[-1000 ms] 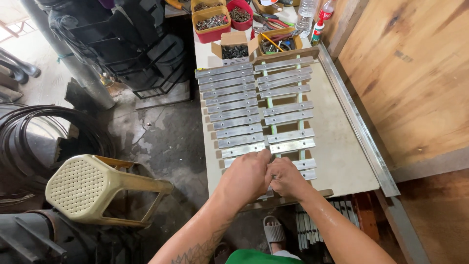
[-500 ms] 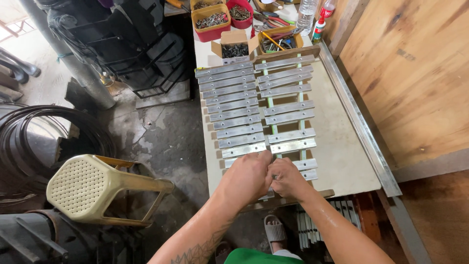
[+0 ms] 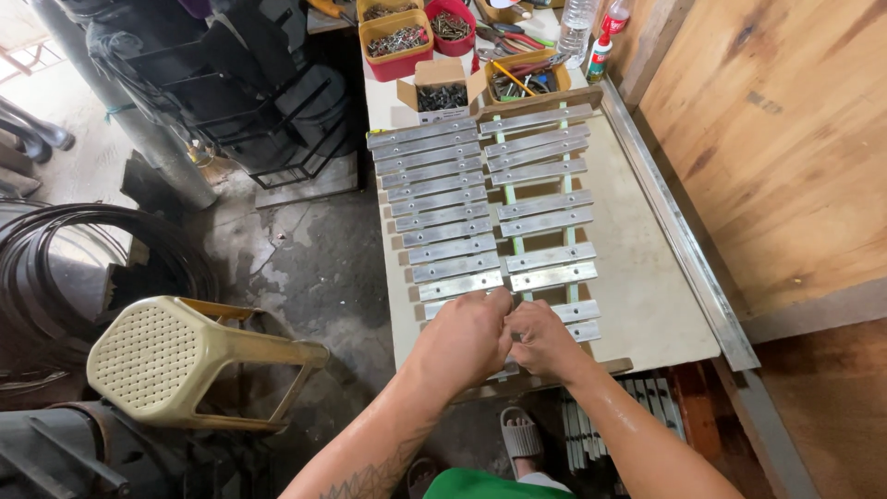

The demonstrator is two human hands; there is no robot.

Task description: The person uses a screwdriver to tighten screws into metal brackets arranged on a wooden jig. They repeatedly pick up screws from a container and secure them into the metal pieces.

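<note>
Lying tipped on its side over the stained floor at the far left is a cream plastic stool (image 3: pixel 176 365), with a coil of black cable (image 3: pixel 65 268) behind it; neither is playing any part in the work.

Moving right, the workbench (image 3: pixel 647 296) is carrying two columns of flat metal bars (image 3: pixel 443 217) laid crosswise over thin green rails (image 3: pixel 510 199), much like the keys of a xylophone. The left column is looking full and evenly spaced from the far end down to the hands. The right column is showing wider gaps between some pairs, so I am judging the layout as mostly placed, with the nearest rows being the part in hand.

At the near edge, the left hand (image 3: pixel 467 337) is curling closed, fingers bent down onto the bar at the bottom of the left column. Just beside it and touching it, the right hand (image 3: pixel 545 337) is also curling closed over the nearest bars (image 3: pixel 580 322) of the right column. What the fingertips are pinching between them is hidden, so I cannot tell whether it is a screw or the bar itself.

At the far end of the bench, an open box of dark screws (image 3: pixel 442 95) and red trays of fasteners (image 3: pixel 399 39) are sitting well apart from the hands, suggesting fixing work is left.
</note>
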